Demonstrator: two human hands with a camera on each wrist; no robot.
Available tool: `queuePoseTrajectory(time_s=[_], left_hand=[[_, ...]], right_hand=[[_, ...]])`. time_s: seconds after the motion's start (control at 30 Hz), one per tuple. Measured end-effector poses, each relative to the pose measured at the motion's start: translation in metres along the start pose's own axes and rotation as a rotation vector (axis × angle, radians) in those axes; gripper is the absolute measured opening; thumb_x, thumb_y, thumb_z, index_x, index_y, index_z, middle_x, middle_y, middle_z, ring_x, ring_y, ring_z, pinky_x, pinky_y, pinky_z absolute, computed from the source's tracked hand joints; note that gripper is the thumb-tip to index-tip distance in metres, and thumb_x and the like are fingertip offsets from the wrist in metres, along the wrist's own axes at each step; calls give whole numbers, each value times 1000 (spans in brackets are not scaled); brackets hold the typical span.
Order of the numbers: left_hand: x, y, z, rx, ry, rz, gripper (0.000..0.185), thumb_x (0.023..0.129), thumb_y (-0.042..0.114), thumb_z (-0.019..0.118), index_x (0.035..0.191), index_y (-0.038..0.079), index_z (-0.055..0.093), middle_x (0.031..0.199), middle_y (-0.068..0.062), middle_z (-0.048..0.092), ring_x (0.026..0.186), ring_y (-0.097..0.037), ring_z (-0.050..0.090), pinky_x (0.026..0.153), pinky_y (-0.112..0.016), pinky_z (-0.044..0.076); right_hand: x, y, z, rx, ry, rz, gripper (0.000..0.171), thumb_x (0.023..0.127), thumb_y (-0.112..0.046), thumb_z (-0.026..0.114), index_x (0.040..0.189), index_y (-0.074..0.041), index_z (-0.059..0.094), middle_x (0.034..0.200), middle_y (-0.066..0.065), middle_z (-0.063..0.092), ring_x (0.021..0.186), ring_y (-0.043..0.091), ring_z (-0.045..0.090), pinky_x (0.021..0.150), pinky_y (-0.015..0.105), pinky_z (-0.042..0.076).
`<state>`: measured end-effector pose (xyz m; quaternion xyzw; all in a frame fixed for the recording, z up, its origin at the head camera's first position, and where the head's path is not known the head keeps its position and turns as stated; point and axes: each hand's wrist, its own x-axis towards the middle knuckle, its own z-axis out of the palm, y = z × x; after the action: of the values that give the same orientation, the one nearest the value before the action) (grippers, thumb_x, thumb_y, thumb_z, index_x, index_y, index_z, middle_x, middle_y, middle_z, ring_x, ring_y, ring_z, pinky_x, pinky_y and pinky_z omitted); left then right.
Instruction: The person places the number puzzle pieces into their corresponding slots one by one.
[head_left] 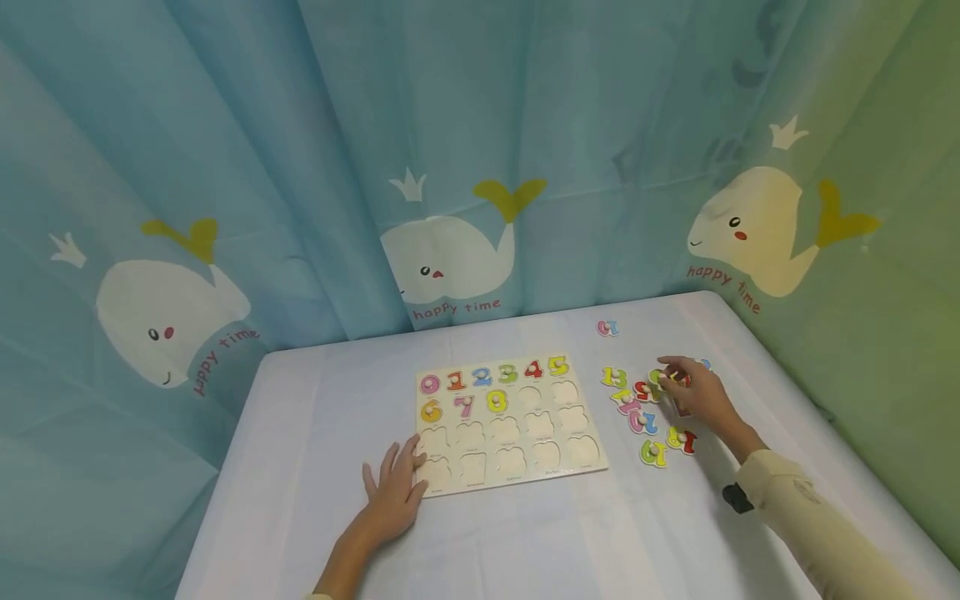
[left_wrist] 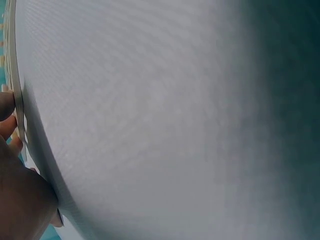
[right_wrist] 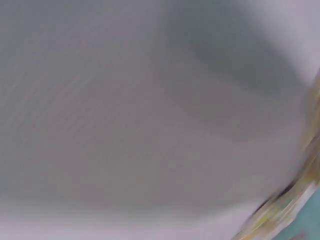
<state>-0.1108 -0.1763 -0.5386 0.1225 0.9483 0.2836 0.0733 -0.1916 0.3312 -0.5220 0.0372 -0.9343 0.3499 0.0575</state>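
Note:
A wooden number puzzle board [head_left: 517, 429] lies on the table, with pieces 0 to 8 in its upper slots and bare recesses below. My left hand [head_left: 393, 492] rests at the board's lower left corner, fingers spread, their tips over its edge. In the left wrist view, fingers [left_wrist: 9, 125] touch the board's side. Over the loose pieces at the right, my right hand [head_left: 701, 396] pinches a green number piece [head_left: 656, 379] between thumb and forefinger; its digit is too small to read. The right wrist view is blurred and mostly tablecloth.
Loose two-digit pieces lie right of the board, among them a yellow-green 13 [head_left: 613, 377], a pink-and-blue piece [head_left: 642, 422] and a green-and-yellow piece [head_left: 654, 453]. Another pink-and-blue piece [head_left: 607, 327] sits farther back. A whale-print curtain [head_left: 450, 167] hangs behind the table [head_left: 322, 433].

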Motion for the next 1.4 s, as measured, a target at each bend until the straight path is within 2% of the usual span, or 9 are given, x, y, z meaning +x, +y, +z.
queuePoseTrajectory(time_s=[0.13,0.3,0.4,0.53,0.67,0.87,1.17,1.27,1.4], left_hand=[[1,1,1,2,-8,5,62,94,15,52,147,5,22,134,-10,51,139,-38,9,98,-67,-13],[3,2,3,10,-7,11,60,94,16,52,146,5,25,137,-10,49,139,-38,10,98,-68,-12],[4,2,3,7,-2,9,60,93,16,52,145,4,26,138,-10,48,138,-38,10,98,-67,-12],[4,2,3,0,4,14,61,93,15,52,146,3,24,135,-10,50,138,-39,10,97,-68,-13],[2,2,4,-9,9,29,61,93,14,52,146,2,23,134,-10,51,138,-39,10,98,-67,-13],[1,2,1,-28,30,61,61,92,12,53,145,1,24,131,-12,53,137,-40,12,97,-68,-12],[2,-2,-1,-7,40,44,60,92,12,54,144,2,26,136,-11,49,138,-38,11,98,-67,-12],[1,-3,-1,-7,36,37,61,92,13,53,145,2,25,135,-11,51,138,-38,11,98,-67,-12],[-1,-3,-1,-12,21,30,61,93,13,53,146,2,24,134,-11,51,138,-38,11,98,-67,-13]], right_hand=[[11,-25,24,36,-63,-5,38,92,-13,62,126,0,54,98,11,57,87,25,55,65,33,48],[27,-61,59,17,-152,-99,35,87,-6,66,119,2,57,87,5,58,77,20,57,62,33,48],[33,-85,81,-6,-194,-156,34,84,-5,68,115,3,59,84,3,58,77,18,55,67,34,47],[36,-109,105,10,-245,-158,32,84,-5,68,115,2,60,83,2,59,76,17,54,69,35,47],[37,-124,123,44,-248,-115,34,85,-6,68,117,-1,60,84,0,58,76,15,53,71,35,46],[43,-139,135,38,-231,-89,31,85,-5,68,114,-1,60,81,0,56,71,15,49,66,32,44],[46,-143,143,6,-210,-75,26,83,-7,70,107,-4,61,79,-2,57,69,12,49,65,30,44],[45,-141,141,35,-249,-77,28,85,-8,69,110,-3,60,84,1,59,72,15,53,68,32,46],[46,-139,131,92,-311,-44,29,91,-15,63,117,-3,60,96,6,63,88,21,59,77,39,48]])
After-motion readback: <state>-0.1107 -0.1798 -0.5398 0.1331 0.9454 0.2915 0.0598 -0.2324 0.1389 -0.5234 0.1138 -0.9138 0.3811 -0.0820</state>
